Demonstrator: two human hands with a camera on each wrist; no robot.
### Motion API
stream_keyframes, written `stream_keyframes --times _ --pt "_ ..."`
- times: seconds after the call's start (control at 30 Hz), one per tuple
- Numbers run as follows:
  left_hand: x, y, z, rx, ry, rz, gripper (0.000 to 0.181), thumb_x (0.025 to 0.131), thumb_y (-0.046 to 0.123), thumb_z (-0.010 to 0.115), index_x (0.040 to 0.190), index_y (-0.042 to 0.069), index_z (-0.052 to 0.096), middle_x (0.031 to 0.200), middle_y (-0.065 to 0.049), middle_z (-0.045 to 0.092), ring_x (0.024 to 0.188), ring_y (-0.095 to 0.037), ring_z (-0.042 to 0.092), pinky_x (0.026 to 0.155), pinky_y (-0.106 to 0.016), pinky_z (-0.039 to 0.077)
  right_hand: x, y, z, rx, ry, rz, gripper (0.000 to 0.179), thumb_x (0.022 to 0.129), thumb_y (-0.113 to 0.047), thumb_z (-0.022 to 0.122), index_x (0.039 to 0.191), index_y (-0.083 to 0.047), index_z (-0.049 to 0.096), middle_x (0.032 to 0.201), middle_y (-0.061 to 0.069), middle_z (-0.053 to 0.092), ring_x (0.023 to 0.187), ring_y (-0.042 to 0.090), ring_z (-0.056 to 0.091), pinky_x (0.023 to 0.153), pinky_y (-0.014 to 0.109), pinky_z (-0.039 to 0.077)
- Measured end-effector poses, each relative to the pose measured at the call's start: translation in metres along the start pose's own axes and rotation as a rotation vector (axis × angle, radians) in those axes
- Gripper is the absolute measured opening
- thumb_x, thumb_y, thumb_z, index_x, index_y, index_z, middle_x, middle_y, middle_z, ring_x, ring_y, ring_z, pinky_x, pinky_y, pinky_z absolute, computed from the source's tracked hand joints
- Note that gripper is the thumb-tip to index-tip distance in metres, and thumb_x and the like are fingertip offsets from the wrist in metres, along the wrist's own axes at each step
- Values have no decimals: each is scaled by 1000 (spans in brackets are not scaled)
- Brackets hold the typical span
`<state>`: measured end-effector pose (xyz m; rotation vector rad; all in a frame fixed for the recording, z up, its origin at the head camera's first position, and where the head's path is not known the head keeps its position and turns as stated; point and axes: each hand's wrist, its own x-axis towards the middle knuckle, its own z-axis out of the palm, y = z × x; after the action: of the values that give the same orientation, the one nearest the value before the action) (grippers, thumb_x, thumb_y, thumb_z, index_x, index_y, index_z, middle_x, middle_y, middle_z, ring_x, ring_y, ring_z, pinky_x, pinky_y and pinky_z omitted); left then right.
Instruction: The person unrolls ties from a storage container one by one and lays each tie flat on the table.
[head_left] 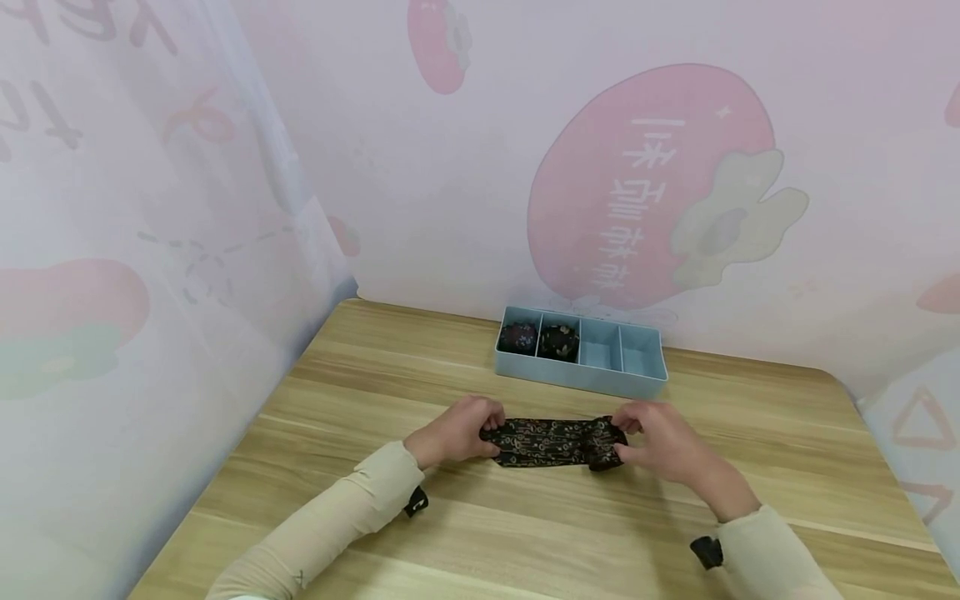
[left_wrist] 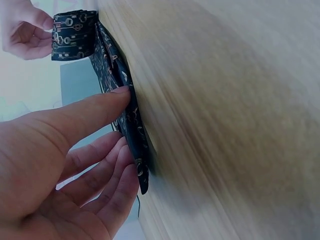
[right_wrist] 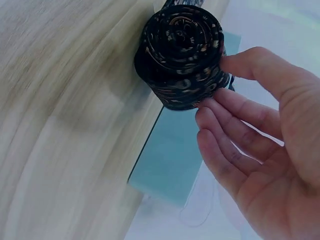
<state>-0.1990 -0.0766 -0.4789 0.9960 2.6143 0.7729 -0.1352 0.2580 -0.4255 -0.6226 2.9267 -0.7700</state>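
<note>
A dark necktie point(head_left: 543, 442) with a small light and reddish print lies across the wooden table, its right part wound into a roll point(right_wrist: 182, 55). My left hand point(head_left: 459, 432) holds the flat end on the left; in the left wrist view its thumb lies on the upper face and the fingers are at the edge. At the other end my right hand point(head_left: 660, 440) grips the roll between thumb and fingertips. The spiral of wound layers faces the right wrist camera. Between the hands a flat stretch of cloth runs along the tabletop.
Behind the hands stands a light blue box point(head_left: 581, 379) split into compartments. Its two left compartments each hold a dark patterned roll, a reddish one point(head_left: 519, 337) and a black one point(head_left: 559, 340). A printed cloth backdrop point(head_left: 420, 192) rises at the table's back edge.
</note>
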Motion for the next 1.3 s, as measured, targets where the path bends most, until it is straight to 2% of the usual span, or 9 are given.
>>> stream_keyframes --times 0.2,0.4,0.53,0.73,0.87,1.0,1.13,1.3 --pt "0 2 -1 4 1 -11 37 85 12 90 116 2 72 109 -8 73 97 -20 66 88 -33 59 -6 13 -2 -18 -63 55 28 87 -6 83 112 3 73 107 12 75 93 24 72 79 37 62" --pt "0 3 -2 4 -7 -33 37 86 12 90 116 2 71 108 -7 73 98 -20 66 89 -33 59 -5 15 0 -32 -53 46 26 87 -4 82 111 4 74 106 13 76 93 24 72 79 37 63" --pt "0 1 -2 4 -10 -28 37 85 12 90 116 3 72 108 -6 73 97 -19 66 88 -33 59 -2 1 -1 -75 -24 15 26 87 -5 82 111 2 74 106 10 76 94 24 72 82 38 63" --pt "-1 -1 -2 4 -11 -16 37 86 12 89 116 3 72 109 -7 73 98 -19 67 89 -33 59 6 -23 7 -118 -10 -93 24 89 -8 83 111 -5 76 105 5 76 93 18 70 81 34 62" --pt "-4 -2 -5 6 -20 -25 37 85 11 89 116 3 71 108 -7 72 98 -19 66 89 -34 58 13 -34 18 -118 -39 -167 23 89 -11 84 111 -7 76 106 5 76 94 20 71 80 33 62" --pt "-7 -5 -8 16 -35 -33 36 85 12 90 116 4 71 108 -6 72 97 -18 65 89 -35 58 17 -39 26 -102 -64 -202 24 88 -12 86 108 -4 75 105 8 75 94 23 71 80 34 62" --pt "-9 -11 -10 24 -48 -26 36 85 13 90 114 5 71 108 -5 72 97 -17 65 89 -34 58 17 -37 31 -110 -36 -193 27 85 -14 89 105 -3 74 102 8 74 93 22 70 80 34 62" --pt "-13 -17 -15 18 -56 -21 36 84 12 90 114 5 71 109 -6 72 98 -18 66 89 -35 58 13 -29 29 -136 13 -134 33 83 -19 92 106 -3 74 101 6 72 91 20 68 79 34 61"
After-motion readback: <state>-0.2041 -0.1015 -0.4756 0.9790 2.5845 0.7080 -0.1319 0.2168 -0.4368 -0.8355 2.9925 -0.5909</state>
